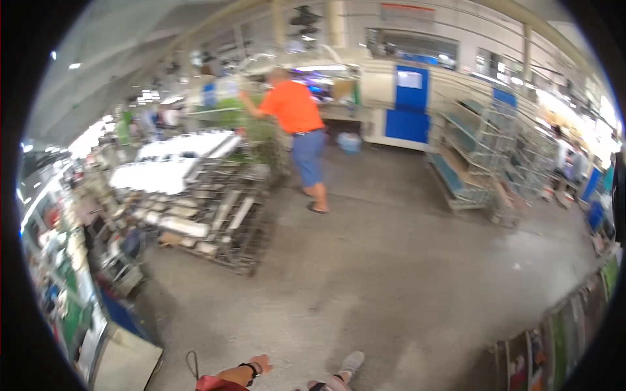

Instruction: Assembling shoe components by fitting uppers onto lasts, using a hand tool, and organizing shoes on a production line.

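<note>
My left hand (261, 363) hangs low at the bottom of the head view, below a red sleeve (222, 383) and a dark wristband (250, 370). Its fingers are blurred, and I make out no object in it. Beneath it lies the grey concrete floor (365, 287). A thin dark cord loop (191, 363) shows beside the sleeve. Just right of the hand, a light shoe (353, 362) of mine steps forward. My right hand does not show.
Ahead, a person in an orange shirt (291, 107) stands beside a low stack of metal racks (222, 218) with white sheets (163, 163) on top. Wire shelf carts (466, 153) stand at right, near a cream machine with blue doors (408, 124). A cream-and-blue box (124, 358) sits lower left.
</note>
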`<state>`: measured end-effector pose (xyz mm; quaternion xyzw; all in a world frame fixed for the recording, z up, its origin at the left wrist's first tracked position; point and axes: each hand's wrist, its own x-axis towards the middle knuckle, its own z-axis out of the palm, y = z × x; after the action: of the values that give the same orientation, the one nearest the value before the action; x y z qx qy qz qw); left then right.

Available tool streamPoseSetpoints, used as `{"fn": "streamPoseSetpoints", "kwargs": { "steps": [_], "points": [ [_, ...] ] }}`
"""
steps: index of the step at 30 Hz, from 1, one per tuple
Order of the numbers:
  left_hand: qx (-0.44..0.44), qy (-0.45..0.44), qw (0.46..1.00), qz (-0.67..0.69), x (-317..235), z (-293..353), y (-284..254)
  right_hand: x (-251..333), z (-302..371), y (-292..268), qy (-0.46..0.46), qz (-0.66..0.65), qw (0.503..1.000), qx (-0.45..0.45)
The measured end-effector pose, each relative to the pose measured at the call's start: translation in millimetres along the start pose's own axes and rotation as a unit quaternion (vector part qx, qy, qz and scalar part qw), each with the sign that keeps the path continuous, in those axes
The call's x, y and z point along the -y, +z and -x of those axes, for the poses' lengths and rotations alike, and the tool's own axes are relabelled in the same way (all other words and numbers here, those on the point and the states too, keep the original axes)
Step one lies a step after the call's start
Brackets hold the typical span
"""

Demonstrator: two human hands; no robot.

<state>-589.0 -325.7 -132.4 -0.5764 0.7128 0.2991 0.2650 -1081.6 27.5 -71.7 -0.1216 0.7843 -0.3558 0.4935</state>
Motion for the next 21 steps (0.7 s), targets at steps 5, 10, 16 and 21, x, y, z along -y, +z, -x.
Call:
{"fn": "streamPoseSetpoints", "kwargs": {
  "steps": [5,10,16,21],
  "points": [
    [0.061,-0.063,0.996,-0.014,48.1,50.2,-4.6,-62.6,-27.7,64.1,0.042,-0.077,0.996,-0.005],
    [-0.016,0.100,0.995,0.014,-24.4,-4.1,-68.3,-101.5,32.1,102.1,0.034,-0.091,0.989,-0.116],
    [-0.009,0.173,0.984,0.045,-138.5,-0.1,-111.2,-225.4,31.6,135.6,0.006,0.107,0.992,-0.073],
    [0.048,0.124,0.990,-0.042,-191.0,-35.5,-111.5,-213.0,-50.0,62.9,-0.028,0.242,0.970,-0.010]
  ]
}}
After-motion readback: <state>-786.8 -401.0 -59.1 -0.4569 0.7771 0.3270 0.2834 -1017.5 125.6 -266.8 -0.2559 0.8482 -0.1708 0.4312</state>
